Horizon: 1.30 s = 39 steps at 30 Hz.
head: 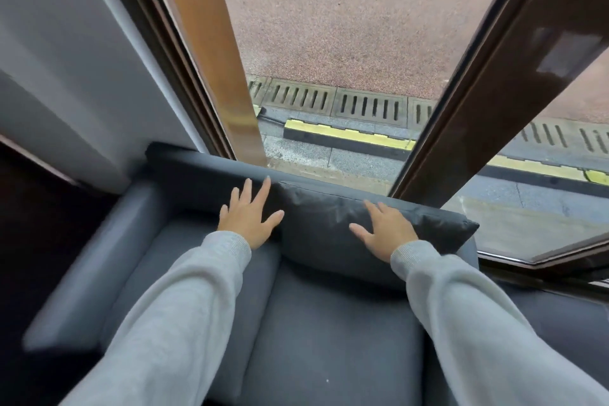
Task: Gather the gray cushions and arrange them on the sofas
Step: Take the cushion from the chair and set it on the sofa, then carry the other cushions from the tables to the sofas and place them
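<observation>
A dark gray cushion [323,234] leans upright against the backrest of a gray sofa [329,339], on its right half. My right hand [385,227] lies flat on the cushion's front face, fingers spread. My left hand [248,214] rests with fingers apart at the cushion's left edge, against the sofa's backrest. Neither hand grips anything. Both arms are in light gray sleeves.
The sofa's left armrest [92,267] runs along the left. A large window [329,43] with dark brown frames stands right behind the backrest, showing pavement and drain grates outside. A white wall [66,59] is at the left. Another gray seat [566,333] sits at the right.
</observation>
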Each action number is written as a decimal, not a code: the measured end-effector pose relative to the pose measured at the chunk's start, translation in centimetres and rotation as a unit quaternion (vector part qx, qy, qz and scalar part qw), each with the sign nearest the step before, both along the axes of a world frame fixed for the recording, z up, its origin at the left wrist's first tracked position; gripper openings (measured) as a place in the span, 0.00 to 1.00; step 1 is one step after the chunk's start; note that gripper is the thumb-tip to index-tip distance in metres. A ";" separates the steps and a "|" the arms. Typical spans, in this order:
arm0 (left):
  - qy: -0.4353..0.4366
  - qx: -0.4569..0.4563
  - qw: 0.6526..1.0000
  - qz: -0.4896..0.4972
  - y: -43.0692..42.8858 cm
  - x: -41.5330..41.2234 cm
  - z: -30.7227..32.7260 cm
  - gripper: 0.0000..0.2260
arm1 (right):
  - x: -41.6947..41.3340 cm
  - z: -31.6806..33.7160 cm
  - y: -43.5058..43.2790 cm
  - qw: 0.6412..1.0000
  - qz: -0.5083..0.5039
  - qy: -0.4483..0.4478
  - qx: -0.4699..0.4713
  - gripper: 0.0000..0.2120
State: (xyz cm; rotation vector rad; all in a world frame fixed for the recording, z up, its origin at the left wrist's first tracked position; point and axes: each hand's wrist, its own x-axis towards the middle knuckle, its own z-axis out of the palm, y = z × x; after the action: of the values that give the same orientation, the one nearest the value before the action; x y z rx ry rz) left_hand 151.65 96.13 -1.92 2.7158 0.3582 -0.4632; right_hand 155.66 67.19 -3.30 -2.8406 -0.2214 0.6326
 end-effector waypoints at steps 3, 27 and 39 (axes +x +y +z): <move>-0.036 0.047 0.998 0.037 4.8 -4.0 7.4 0.36 | -1.3 7.4 9.1 0.992 0.091 -0.082 -0.001 0.39; -0.046 0.225 0.741 0.632 32.7 -98.8 39.9 0.42 | -78.4 41.1 64.6 0.778 0.592 -0.173 0.119 0.52; 0.033 0.197 0.498 0.844 31.8 -133.7 37.4 0.43 | -117.7 40.1 76.6 0.568 0.793 -0.162 0.151 0.50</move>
State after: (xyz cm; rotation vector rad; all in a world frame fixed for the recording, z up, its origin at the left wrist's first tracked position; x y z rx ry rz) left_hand 17.92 127.97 35.48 1.2372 2.8052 0.1982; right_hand 37.94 143.80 36.81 -1.5691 -2.6580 0.1329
